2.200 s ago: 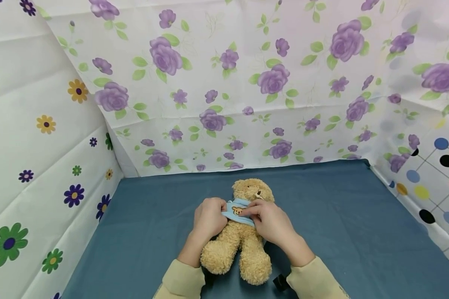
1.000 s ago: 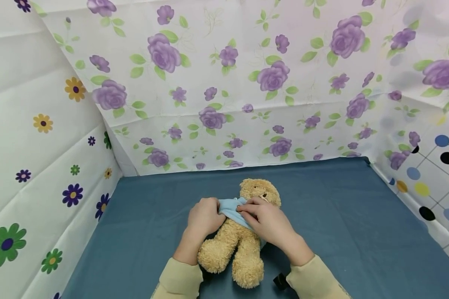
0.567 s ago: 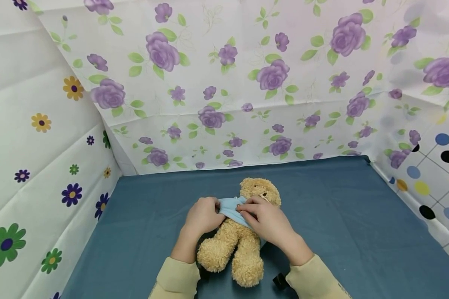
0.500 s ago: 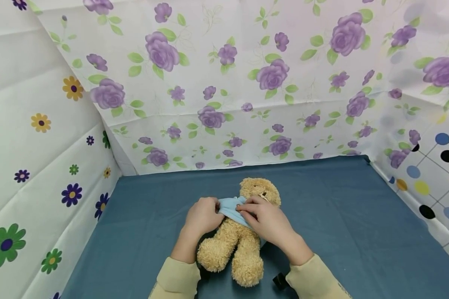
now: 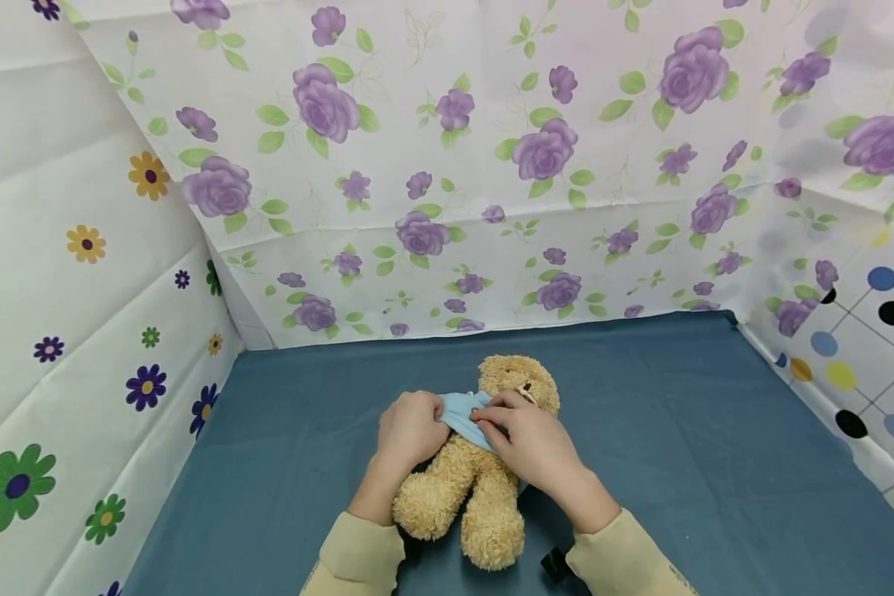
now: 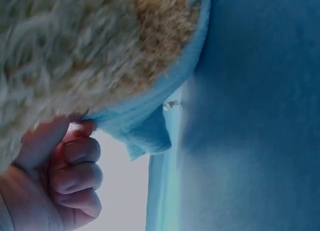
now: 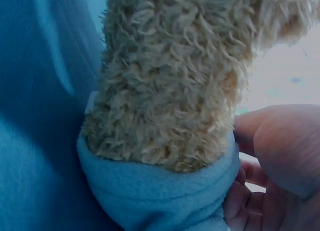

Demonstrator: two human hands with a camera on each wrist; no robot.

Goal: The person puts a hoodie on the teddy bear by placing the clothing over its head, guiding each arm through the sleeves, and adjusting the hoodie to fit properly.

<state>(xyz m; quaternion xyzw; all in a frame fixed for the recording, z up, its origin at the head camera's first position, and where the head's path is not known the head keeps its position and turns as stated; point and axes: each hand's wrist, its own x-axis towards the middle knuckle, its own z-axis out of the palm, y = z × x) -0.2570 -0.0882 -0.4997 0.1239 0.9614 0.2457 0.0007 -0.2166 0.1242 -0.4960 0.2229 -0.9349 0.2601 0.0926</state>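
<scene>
A tan, curly-furred teddy bear (image 5: 478, 463) lies on its back, head away from me and legs toward me. It wears a light blue shirt (image 5: 459, 410). My left hand (image 5: 411, 429) pinches the shirt at the bear's side between thumb and forefinger, and the cloth is drawn out toward that hand. In the left wrist view the other fingers are curled below a hanging blue flap (image 6: 147, 133). My right hand (image 5: 535, 443) pinches the shirt's front near the chest, partly covering the bear's muzzle. The right wrist view shows the hem (image 7: 160, 188) wrapped round the furry body.
A dark blue cloth (image 5: 305, 463) covers the table. Behind it hangs a white sheet with purple roses (image 5: 387, 149), with a daisy-print sheet (image 5: 119, 331) at left and a dotted one (image 5: 864, 364) at right. A small black object (image 5: 555, 565) is beside my right sleeve.
Since the oldest frame the bear has turned, its head shifting right, and the shirt is pulled left, its bear-face picture now hidden. Lately my left hand has edged slightly right.
</scene>
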